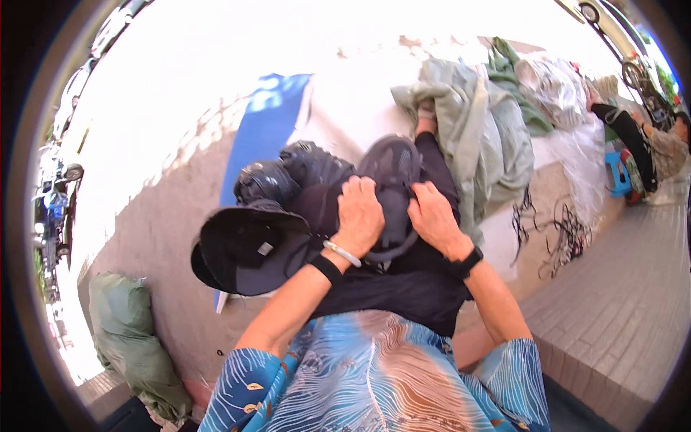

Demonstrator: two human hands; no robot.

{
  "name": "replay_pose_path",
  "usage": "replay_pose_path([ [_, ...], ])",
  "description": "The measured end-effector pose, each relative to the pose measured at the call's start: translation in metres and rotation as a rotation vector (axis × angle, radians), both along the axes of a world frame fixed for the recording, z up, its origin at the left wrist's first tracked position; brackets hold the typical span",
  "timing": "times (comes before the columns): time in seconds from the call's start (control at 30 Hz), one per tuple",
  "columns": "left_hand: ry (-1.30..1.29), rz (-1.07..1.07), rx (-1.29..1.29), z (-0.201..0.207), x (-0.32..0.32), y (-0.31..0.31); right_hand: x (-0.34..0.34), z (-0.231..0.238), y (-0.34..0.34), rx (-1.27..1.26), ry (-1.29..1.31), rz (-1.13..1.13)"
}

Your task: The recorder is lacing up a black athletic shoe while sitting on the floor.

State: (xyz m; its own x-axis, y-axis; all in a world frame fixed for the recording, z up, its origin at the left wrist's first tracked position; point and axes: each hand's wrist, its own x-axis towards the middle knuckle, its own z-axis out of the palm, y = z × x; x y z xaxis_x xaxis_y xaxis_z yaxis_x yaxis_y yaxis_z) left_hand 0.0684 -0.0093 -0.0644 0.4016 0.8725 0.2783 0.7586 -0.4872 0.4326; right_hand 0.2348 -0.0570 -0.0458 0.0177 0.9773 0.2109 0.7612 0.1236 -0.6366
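**One piece in hand, the rest apart**

Your left hand (360, 216) and right hand (434, 219) grip the dark cap (392, 162) between them, seemingly mid-work. Just left of your left hand lies a black cap (241, 248); beyond it, dark bundles (265, 181). Which are finished, you can't tell.

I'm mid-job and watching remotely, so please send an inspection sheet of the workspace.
Surface: dark cloth over the seated person's lap.
Job's things: dark cap between the hands; an upturned dark cap to its left, more dark headwear beyond.
Clutter: blue board, grey-green cloth, clear plastic sheeting, green sack.
Hands: left hand and right hand at the dark cap, fingers bent; exact grip partly hidden.
Cables: tangled black cords at right; whether cables or straps, cannot tell.
Surroundings: blue stool and another person at right; ground beyond washed out by sunlight.
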Motion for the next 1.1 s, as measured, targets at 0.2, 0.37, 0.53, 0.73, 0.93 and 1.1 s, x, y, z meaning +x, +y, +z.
replay_pose_path([
  [0.2,-0.1,0.001,-0.047,0.0,0.005,-0.018,-0.008,0.01,-0.018,-0.137,-0.244,-0.021],
  [0.37,-0.141,-0.024,-0.066,-0.001,-0.005,-0.032,-0.007,0.003,-0.028,0.058,-0.164,0.014],
  [0.53,-0.124,0.033,-0.057,-0.002,0.005,-0.02,0.003,-0.008,-0.008,0.117,-0.12,-0.018],
  [0.73,-0.142,0.06,-0.101,-0.005,0.003,-0.005,-0.016,0.016,-0.015,0.122,-0.181,-0.041],
  [0.93,-0.18,0.034,-0.139,-0.01,-0.001,-0.005,-0.022,0.017,-0.012,-0.049,-0.53,0.021],
  [1.1,-0.119,0.05,-0.119,-0.011,0.001,-0.009,-0.028,0.019,-0.001,0.002,-0.683,0.022],
])
